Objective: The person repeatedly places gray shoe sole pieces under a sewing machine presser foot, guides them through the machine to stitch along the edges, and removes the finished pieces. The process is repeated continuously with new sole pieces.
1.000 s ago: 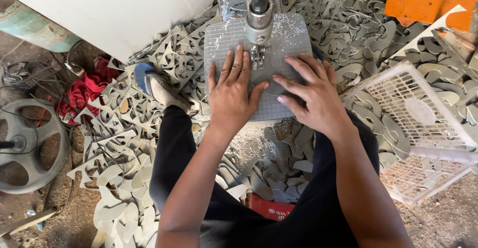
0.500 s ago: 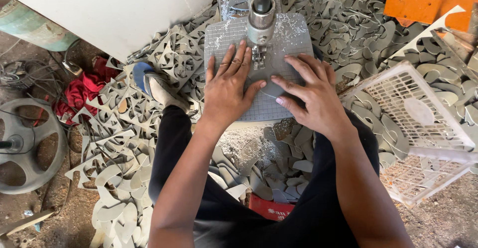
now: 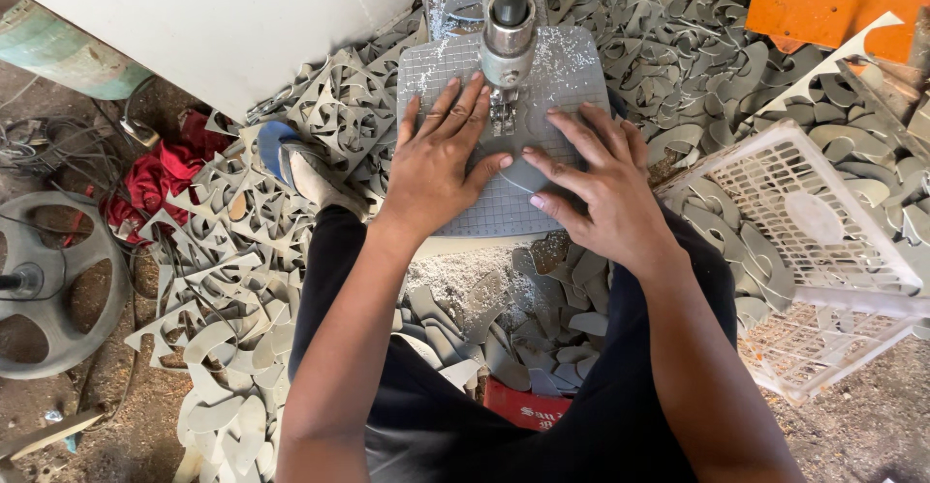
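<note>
Grey machine table: flat grey sheet on it, pale dust scattered; both hands pressing sheet.

The sheet on the saw table lies largely under both palms, so its outline cannot be traced. The left hand and right hand cover whatever cut line runs there. The blade below the saw head is too thin to make out, perhaps hidden by dust. The top edge cuts off the saw head. The crate is cropped at the right edge, the wheel at the left. The legs hide the seat.
</note>
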